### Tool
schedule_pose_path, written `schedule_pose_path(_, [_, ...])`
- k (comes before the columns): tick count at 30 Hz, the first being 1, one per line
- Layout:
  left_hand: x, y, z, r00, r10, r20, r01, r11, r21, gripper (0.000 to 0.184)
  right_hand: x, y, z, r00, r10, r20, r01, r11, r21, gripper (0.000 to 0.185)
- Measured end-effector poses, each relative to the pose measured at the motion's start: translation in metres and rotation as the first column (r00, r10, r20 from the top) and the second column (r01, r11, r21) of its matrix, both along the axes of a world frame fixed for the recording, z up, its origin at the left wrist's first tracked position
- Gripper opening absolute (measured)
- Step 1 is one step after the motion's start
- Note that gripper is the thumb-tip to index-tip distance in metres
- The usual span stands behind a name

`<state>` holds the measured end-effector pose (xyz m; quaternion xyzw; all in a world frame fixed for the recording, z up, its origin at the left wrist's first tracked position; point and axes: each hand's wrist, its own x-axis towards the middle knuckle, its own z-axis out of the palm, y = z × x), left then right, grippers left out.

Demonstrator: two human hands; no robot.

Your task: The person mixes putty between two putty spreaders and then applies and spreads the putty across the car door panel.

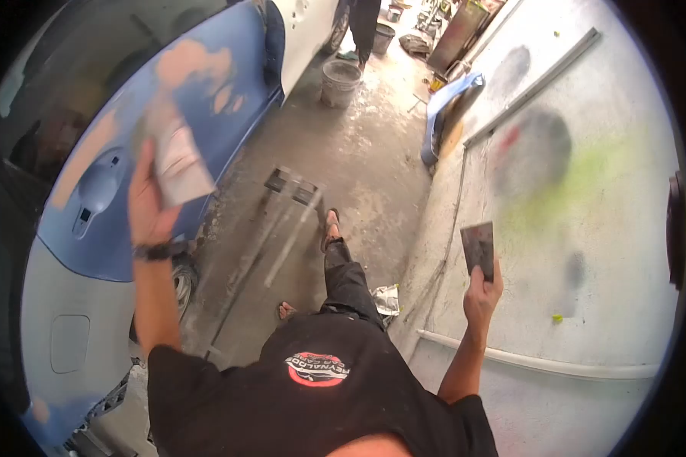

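Note:
My left hand (151,202), with a dark band at the wrist, holds a pale, flat, creased piece (183,164) in front of the blue car door (229,49). Tan patches (194,62) mark the upper part of the door, and its handle (99,186) is left of my hand. Whether the piece touches the door I cannot tell. On the right, my right hand (482,293) grips a thin dark rectangular plate (478,247), held up before the paint-stained wall.
A grey bucket (341,85) stands on the floor beyond my feet, near another person's leg (364,30). A metal stand (293,187) lies between the car and me. A blue panel (442,114) leans by the wall (610,251), which carries a white pipe (541,364).

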<state>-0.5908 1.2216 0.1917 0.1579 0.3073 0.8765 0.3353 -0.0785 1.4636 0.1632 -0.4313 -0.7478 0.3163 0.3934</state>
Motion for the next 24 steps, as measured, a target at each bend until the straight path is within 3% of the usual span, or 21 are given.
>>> schedule_pose_path(2, [0.026,0.071,0.000,0.990,-0.131,0.046,0.128,0.990,0.060,0.046,0.017,-0.010,-0.017,0.995,-0.104,0.015,0.105,0.990,-0.090,0.037])
schedule_pose_path(4, [0.061,0.120,-0.009,0.980,-0.137,0.146,0.146,0.988,-0.055,0.046,0.019,-0.006,-0.047,0.975,-0.131,-0.178,0.083,0.964,-0.252,0.039])
schedule_pose_path(5, [0.080,0.137,-0.014,0.951,-0.253,0.177,0.248,0.967,0.052,0.047,0.009,0.005,-0.061,0.954,-0.134,-0.269,0.037,0.941,-0.336,0.040])
schedule_pose_path(6, [0.105,0.148,-0.016,0.953,-0.183,0.243,0.204,0.977,-0.062,0.049,-0.009,0.020,-0.070,0.929,-0.117,-0.350,-0.041,0.910,-0.413,0.039])
schedule_pose_path(8, [0.135,0.167,-0.056,0.904,-0.244,0.352,0.269,0.963,-0.024,0.051,-0.047,0.054,-0.083,0.866,-0.104,-0.490,-0.205,0.818,-0.537,0.035])
schedule_pose_path(11, [0.166,0.187,-0.100,0.803,-0.399,0.442,0.373,0.916,0.149,0.052,-0.111,0.129,-0.105,0.826,0.201,-0.526,-0.490,0.715,-0.498,0.032])
schedule_pose_path(13, [0.183,0.210,-0.105,0.812,-0.345,0.471,0.323,0.937,0.130,0.049,-0.162,0.178,-0.099,0.747,0.522,-0.411,-0.662,0.634,-0.399,0.028])
schedule_pose_path(15, [0.183,0.214,-0.114,0.808,-0.268,0.525,0.254,0.962,0.100,0.048,-0.217,0.185,-0.084,0.577,0.702,-0.417,-0.816,0.474,-0.331,0.028])
schedule_pose_path(17, [0.182,0.227,-0.116,0.807,-0.157,0.569,0.167,0.985,0.034,0.048,-0.241,0.203,-0.044,0.320,0.853,-0.411,-0.947,0.277,-0.164,0.032])
schedule_pose_path(18, [0.179,0.229,-0.102,0.805,-0.069,0.590,0.083,0.997,0.003,0.048,-0.252,0.213,-0.022,0.190,0.902,-0.388,-0.982,0.174,-0.076,0.034])
schedule_pose_path(21, [0.177,0.235,-0.058,0.859,0.385,0.338,-0.254,0.892,-0.373,0.044,-0.280,0.234,0.017,0.026,0.935,-0.353,-0.992,0.067,0.104,0.037])
schedule_pose_path(23, [0.185,0.239,-0.050,0.865,0.480,0.149,-0.313,0.746,-0.588,0.043,-0.308,0.240,0.022,0.116,0.990,0.083,-0.974,0.096,0.206,0.045])
schedule_pose_path(24, [0.191,0.244,-0.049,0.865,0.500,0.045,-0.342,0.652,-0.677,0.043,-0.313,0.243,0.019,0.181,0.938,0.294,-0.960,0.102,0.262,0.049])
